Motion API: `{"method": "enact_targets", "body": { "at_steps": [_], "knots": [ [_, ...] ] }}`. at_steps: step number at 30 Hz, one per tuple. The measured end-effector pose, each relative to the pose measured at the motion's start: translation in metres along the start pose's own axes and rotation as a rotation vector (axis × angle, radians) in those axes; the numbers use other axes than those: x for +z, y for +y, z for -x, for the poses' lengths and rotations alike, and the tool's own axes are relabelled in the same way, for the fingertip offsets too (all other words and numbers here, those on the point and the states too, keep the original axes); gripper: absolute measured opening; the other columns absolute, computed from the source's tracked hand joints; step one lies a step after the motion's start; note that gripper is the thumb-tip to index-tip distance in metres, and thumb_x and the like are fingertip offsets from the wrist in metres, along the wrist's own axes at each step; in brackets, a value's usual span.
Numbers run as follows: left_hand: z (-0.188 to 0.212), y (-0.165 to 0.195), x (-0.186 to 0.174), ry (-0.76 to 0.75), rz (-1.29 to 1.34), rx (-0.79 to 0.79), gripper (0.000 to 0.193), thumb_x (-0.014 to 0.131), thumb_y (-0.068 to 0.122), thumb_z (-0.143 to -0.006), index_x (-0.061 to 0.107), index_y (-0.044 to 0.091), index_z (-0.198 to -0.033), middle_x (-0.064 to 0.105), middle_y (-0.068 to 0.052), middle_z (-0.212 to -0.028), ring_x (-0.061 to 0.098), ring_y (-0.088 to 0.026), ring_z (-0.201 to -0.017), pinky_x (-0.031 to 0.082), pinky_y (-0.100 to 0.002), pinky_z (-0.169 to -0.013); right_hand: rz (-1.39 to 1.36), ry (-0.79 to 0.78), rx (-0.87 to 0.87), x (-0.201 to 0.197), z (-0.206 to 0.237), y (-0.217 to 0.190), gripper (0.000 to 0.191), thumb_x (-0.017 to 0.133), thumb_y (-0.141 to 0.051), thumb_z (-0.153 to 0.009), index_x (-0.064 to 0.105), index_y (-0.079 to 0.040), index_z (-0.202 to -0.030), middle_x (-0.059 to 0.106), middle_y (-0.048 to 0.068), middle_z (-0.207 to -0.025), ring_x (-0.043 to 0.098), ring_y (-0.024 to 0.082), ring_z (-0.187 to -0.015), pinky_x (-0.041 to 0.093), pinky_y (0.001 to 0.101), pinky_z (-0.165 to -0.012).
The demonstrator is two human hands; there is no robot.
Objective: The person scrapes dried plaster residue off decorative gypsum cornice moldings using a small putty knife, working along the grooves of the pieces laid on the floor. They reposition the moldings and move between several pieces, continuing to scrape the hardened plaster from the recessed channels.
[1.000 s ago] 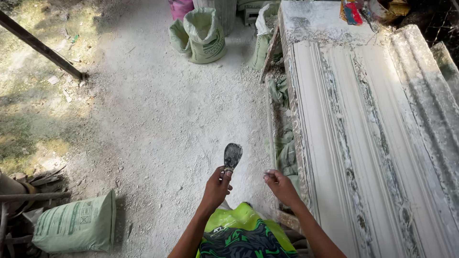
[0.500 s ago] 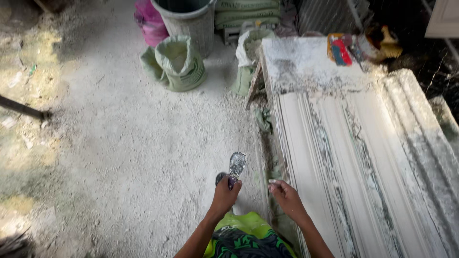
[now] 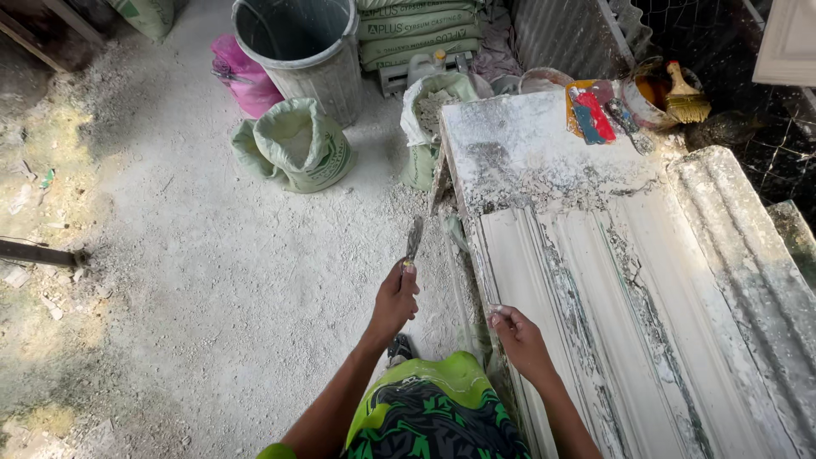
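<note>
Standing at the counter [image 3: 544,153], the person has the left hand [image 3: 396,299] clamped on a scraper [image 3: 413,240] over the floor; the right hand [image 3: 518,336], loosely curled and empty, touches the mould [image 3: 595,289], which looks partly scraped, crust remaining.

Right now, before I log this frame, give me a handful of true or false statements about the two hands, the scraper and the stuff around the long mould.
1. The left hand grips a putty knife with its blade pointing away from the person. True.
2. The right hand holds a brush. False: it rests at the near edge of the white plaster mould; the brush lies at the far end.
3. An open green sack stands on the dusty floor. True.
4. The grey bucket sits on the mould. False: it stands on the floor behind the sack.
5. The knife blade touches the mould. False: it is held beside it, over the floor.
</note>
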State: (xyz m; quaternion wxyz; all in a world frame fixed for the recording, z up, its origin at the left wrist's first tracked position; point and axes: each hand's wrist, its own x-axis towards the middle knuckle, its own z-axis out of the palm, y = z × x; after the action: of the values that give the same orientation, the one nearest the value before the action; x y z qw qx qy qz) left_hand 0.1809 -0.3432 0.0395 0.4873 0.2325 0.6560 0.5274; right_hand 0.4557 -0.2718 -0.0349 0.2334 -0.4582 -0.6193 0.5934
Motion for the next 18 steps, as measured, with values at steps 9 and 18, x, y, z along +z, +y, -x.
{"method": "enact_targets", "body": {
  "at_steps": [9,18],
  "knots": [
    [0.030,-0.031,0.068,-0.042,-0.150,-0.081,0.031,0.060,0.031,-0.100,0.056,0.002,-0.109,0.053,-0.006,-0.068,0.052,-0.012,-0.051,0.046,-0.030,-0.043,-0.103,-0.012,0.038,-0.036,0.010,0.027,0.030,0.058,-0.017,-0.102,0.066,0.002,-0.123,0.076,0.007,-0.108,0.068,0.010,-0.100,0.053,0.0251,-0.091],
    [0.048,-0.051,0.094,-0.009,-0.214,-0.090,0.037,0.059,0.025,-0.097,0.056,0.000,-0.124,0.056,-0.005,-0.065,0.055,-0.014,-0.050,0.048,-0.032,-0.045,-0.183,-0.051,0.068,-0.053,0.018,0.043,0.032,0.059,-0.019,-0.101,0.066,-0.001,-0.126,0.074,0.006,-0.106,0.068,0.011,-0.098,0.053,0.0266,-0.090]
  ]
}}
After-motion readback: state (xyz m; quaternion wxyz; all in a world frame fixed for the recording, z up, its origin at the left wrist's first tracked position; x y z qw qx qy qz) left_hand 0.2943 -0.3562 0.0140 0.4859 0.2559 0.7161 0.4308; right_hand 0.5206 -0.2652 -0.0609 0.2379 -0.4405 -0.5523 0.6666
